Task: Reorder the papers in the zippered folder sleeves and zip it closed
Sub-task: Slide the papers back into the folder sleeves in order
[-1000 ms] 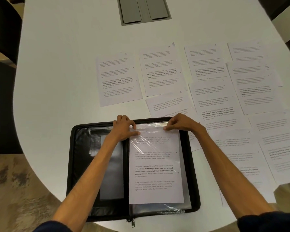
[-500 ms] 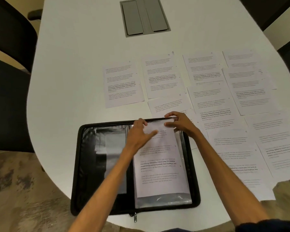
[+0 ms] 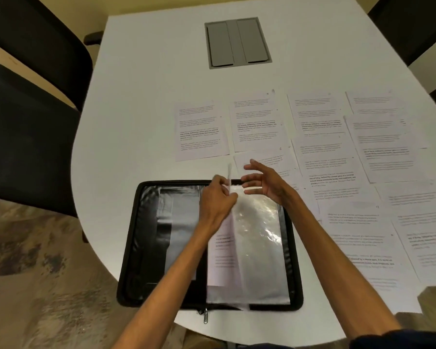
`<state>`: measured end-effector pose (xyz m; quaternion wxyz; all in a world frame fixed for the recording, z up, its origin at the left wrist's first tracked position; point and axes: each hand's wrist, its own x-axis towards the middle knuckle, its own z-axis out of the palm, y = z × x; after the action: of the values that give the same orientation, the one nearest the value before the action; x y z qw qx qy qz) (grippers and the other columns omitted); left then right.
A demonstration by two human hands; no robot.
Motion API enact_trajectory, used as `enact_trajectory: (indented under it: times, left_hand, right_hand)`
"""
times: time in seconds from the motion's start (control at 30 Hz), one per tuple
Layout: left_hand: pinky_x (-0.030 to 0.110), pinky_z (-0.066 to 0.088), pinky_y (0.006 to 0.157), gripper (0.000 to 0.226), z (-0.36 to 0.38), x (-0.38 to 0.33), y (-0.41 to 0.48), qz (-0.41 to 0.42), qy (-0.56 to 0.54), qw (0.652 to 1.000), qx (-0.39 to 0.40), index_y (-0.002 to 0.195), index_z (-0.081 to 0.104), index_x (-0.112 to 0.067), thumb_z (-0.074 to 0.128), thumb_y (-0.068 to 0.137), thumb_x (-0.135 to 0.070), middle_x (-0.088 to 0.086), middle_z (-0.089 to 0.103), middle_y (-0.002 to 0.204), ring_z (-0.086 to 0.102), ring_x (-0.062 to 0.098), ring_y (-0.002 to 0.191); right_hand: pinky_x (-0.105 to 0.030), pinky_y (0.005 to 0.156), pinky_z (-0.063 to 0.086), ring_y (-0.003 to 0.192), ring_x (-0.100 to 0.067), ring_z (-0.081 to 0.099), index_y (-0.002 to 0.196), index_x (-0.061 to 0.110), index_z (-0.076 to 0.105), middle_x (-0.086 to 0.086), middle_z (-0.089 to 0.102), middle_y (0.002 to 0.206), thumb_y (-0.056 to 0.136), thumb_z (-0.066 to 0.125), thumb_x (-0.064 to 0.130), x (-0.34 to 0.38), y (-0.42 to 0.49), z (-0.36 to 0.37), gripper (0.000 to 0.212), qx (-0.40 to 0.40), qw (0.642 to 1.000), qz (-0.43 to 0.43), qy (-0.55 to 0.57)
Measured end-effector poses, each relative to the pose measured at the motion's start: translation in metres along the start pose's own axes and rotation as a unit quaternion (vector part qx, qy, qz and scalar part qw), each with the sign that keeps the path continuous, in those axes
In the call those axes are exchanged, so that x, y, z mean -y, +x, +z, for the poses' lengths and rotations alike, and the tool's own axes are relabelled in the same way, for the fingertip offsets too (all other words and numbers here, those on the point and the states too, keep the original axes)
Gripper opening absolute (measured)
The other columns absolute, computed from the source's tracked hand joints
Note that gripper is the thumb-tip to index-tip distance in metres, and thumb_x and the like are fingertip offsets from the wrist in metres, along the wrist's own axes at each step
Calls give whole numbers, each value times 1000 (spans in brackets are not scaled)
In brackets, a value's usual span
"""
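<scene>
1. Where the head view looks down, the black zippered folder (image 3: pixel 141 248) lies open flat on the white table (image 3: pixel 149 122), close to the table's near rounded edge.
2. The left hand (image 3: pixel 218 200) reaches over the folder's spine, its forearm slanting across the folder's near middle. Its fingers and thumb are curled, pinching the top of a lifted sleeve (image 3: pixel 233 192), which stands tilted up on edge along the folder's middle.
3. The right hand (image 3: pixel 264 183) hovers over the folder's far right part with fingers spread, slightly bent, and holding nothing. It is just beside the lifted sleeve's top; blur hides whether it touches.
4. A printed sheet (image 3: pixel 220 258), white with grey text lines, shows at the lifted sleeve; whether it sits fully inside cannot be told.
5. A flat sleeve (image 3: pixel 262 235) of clear, glossy, crinkled plastic covers the folder's right half.
6. The folder has a padded rim and rounded corners. A metal zipper pull (image 3: pixel 205 317) hangs at its near edge, and a grey pocket panel (image 3: pixel 176 222) fills its left half.
7. Loose papers (image 3: pixel 325 159) lie overlapping beyond and right of the folder. A grey rectangular hatch (image 3: pixel 237 42) sits far beyond it, and black chairs (image 3: pixel 30 134) stand to its left.
</scene>
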<state>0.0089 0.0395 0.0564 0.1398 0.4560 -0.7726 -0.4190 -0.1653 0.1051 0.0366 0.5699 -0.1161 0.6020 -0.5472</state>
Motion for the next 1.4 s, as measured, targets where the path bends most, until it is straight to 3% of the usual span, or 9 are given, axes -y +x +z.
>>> enact_trajectory:
  times: [0.1, 0.23, 0.43, 0.73, 0.87, 1.0, 1.17, 1.27, 1.4]
  left_hand:
    - [19, 48, 64, 25, -36, 12, 15, -31, -47, 998, -15, 98, 67, -14, 73, 74, -15, -4, 68, 85, 62, 9, 74]
    - [26, 50, 66, 18, -83, 37, 30, -62, -59, 995, -57, 91, 70, -14, 69, 73, -9, -1, 69, 78, 64, 12, 71]
    - [13, 40, 62, 36, -117, 89, 21, -87, -37, 986, -136, 110, 60, -13, 73, 77, -13, -3, 64, 96, 60, 14, 83]
    - [7, 39, 60, 45, -132, 167, 24, -116, -69, 981, -141, 122, 51, -9, 73, 82, -6, 2, 60, 101, 59, 16, 86]
    - [22, 48, 72, 47, -134, 204, 31, -140, -54, 986, -75, 126, 47, -10, 70, 85, -7, 5, 59, 105, 60, 22, 92]
    - [32, 49, 79, 48, -131, 223, 45, -136, -14, 990, -41, 123, 45, -11, 70, 83, -7, 6, 58, 111, 59, 24, 97]
    - [38, 38, 89, 41, -123, 224, 80, -106, 65, 989, -78, 119, 52, -11, 69, 82, -10, 7, 57, 114, 53, 26, 107]
    - [43, 45, 93, 33, -119, 214, 111, -76, 49, 993, -71, 118, 58, -11, 68, 86, -16, 7, 60, 114, 57, 27, 106]
    - [34, 49, 84, 31, -109, 194, 150, -60, 8, 997, -51, 120, 61, -11, 66, 91, -20, 5, 62, 112, 61, 23, 100]
  right_hand:
    - [-43, 84, 59, 90, -29, 68, 118, 5, 63, -20, 69, 104, 95, 58, 32, -12, 5, 21, 35, 19, 996, 12, -88]
    - [-35, 81, 57, 93, -15, 65, 111, 16, 69, -2, 70, 102, 90, 66, 21, -44, 15, 59, 22, 60, 963, -13, -263]
    - [-25, 93, 41, 113, -18, 53, 126, 21, 62, 0, 54, 132, 81, 76, 20, -91, 30, 100, 47, 82, 894, -106, -427]
    - [-34, 107, 36, 124, -19, 44, 122, 20, 64, -4, 56, 128, 73, 76, 16, -136, 48, 134, 51, 40, 855, -149, -496]
    - [-35, 101, 40, 125, -18, 40, 121, 23, 65, -3, 53, 128, 76, 72, 18, -139, 53, 141, 45, 12, 842, -145, -519]
    - [-35, 97, 44, 111, -17, 50, 116, 21, 68, -2, 61, 119, 78, 72, 15, -131, 64, 144, 39, -20, 854, -147, -499]
    - [-25, 79, 48, 83, -10, 61, 105, 18, 72, 2, 70, 101, 82, 71, 14, -103, 83, 143, 23, -105, 885, -135, -434]
    - [-21, 73, 47, 74, -1, 60, 101, 17, 72, 5, 71, 91, 83, 71, 17, -83, 100, 135, 18, -157, 891, -137, -403]
    - [-23, 74, 48, 75, -4, 61, 102, 19, 72, 8, 70, 92, 85, 69, 24, -58, 126, 124, 18, -207, 886, -124, -396]
